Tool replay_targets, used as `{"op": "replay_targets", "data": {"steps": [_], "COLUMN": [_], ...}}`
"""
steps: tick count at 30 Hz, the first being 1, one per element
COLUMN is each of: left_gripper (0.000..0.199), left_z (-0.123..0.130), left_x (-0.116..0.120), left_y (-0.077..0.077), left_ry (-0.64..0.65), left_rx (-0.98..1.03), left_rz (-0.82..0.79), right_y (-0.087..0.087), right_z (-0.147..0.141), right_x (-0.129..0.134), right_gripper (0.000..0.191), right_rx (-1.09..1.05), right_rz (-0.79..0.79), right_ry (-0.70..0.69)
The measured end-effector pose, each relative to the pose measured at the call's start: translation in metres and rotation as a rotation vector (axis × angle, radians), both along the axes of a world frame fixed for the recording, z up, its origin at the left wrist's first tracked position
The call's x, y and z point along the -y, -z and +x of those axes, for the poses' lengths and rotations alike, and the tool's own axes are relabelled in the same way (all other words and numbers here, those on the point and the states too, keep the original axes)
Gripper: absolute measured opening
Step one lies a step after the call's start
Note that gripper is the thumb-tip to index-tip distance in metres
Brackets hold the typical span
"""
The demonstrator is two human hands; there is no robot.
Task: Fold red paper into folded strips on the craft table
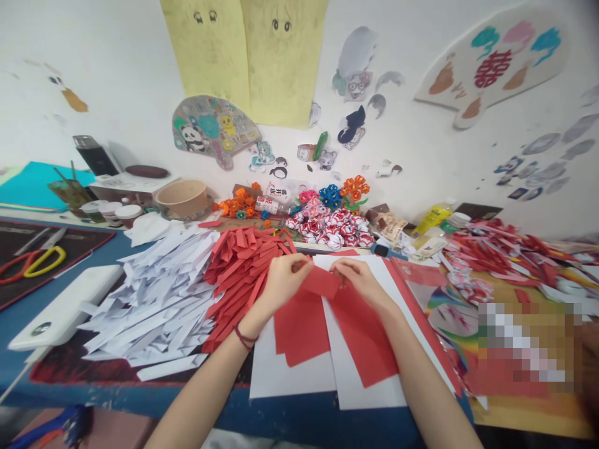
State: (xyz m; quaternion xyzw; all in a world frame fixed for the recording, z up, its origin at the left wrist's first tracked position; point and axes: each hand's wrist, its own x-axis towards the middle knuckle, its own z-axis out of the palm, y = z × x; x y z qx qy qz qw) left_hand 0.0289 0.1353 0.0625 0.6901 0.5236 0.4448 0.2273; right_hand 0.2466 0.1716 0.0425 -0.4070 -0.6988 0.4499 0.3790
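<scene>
Between my two hands is a small piece of red paper [322, 282], raised over the sheets on the table. My left hand [286, 274] pinches its left end, and my right hand [358, 279] grips the right end with closed fingers. Below lie larger red sheets [302, 330] on white sheets [271, 374]. Just left of my left hand is a heap of folded red paper strips [241, 262]. Beyond it spreads a bigger heap of folded white paper strips [159, 299].
A white power bank [65, 305] with a cable and scissors [44, 262] lie at the left. Paper flowers [337, 227] stand along the wall. A wooden bowl [182, 198] and jars [128, 215] are at the back left. Red scraps [496, 249] are piled at the right.
</scene>
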Motion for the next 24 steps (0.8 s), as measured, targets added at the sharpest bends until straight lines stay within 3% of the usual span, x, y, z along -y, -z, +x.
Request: {"op": "replay_targets", "data": {"steps": [3, 8, 24], "left_gripper": [0.022, 0.021, 0.022], "left_z": [0.015, 0.022, 0.023], "left_x": [0.008, 0.012, 0.019], "left_y": [0.002, 0.007, 0.001], "left_ry": [0.078, 0.078, 0.031], "left_rx": [-0.082, -0.139, -0.054], "left_rz": [0.011, 0.007, 0.066], "right_y": [-0.008, -0.008, -0.004], "right_z": [-0.006, -0.009, 0.002], "right_x": [0.009, 0.012, 0.006], "right_gripper": [0.025, 0.024, 0.018], "right_rx": [0.041, 0.141, 0.14], "right_rz": [0.036, 0.033, 0.055], "right_ry": [-0.122, -0.224, -0.181]}}
